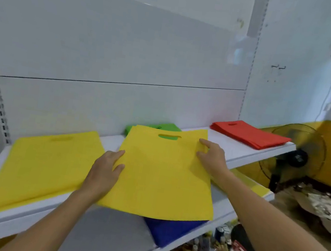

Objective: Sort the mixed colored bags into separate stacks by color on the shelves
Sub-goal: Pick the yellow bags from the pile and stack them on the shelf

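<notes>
Blue bag (172, 231): nearest, flat on the lower shelf (109, 239), partly under the held bag.
Left hand (104, 172): grips the yellow bag (161, 178) at its left edge, thumb and forefinger on top.
Right hand (212, 158): curled fingers pinch its upper right edge.
Yellow stack (45, 163): left on the upper shelf (238, 149).
Green bag (166, 126): behind the held bag.
Red stack (249, 134): far right end.
</notes>
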A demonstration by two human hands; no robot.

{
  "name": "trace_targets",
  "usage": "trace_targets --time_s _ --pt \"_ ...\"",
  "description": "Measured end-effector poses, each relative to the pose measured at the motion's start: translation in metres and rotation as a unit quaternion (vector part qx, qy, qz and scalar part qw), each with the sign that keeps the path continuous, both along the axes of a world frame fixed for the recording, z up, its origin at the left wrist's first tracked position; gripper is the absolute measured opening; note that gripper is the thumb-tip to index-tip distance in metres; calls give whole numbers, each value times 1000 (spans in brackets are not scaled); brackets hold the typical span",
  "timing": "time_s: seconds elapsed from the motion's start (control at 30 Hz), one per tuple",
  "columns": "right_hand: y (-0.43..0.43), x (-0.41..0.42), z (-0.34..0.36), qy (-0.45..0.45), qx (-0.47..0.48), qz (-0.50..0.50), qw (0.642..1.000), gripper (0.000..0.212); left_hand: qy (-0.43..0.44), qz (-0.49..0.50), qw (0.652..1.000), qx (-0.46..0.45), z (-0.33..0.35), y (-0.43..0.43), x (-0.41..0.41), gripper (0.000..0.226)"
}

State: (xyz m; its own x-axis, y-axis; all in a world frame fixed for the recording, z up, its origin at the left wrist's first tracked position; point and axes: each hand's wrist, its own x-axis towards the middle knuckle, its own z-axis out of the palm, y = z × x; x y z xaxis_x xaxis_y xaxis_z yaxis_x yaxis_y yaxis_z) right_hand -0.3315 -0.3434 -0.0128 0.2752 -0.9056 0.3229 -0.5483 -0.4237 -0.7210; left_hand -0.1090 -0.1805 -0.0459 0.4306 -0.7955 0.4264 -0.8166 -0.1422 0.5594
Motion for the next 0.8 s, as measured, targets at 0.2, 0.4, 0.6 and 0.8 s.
trace_targets --time_s 0.2,0.4,0.6,0.8 --pt "-34 -182 -9 41 36 -102 993 52 5 -124 992 31 -20 -90 -151 46" --pt "-50 -358 -24 38 66 -218 973 52 28 -232 971 60 -44 -159 -310 47" --pt "-56 -477 -41 24 101 -309 945 53 11 -307 947 96 -74 -218 -428 46" --pt "-86 -548 -64 31 129 -383 914 53 31 -376 918 121 -97 -285 -504 46"
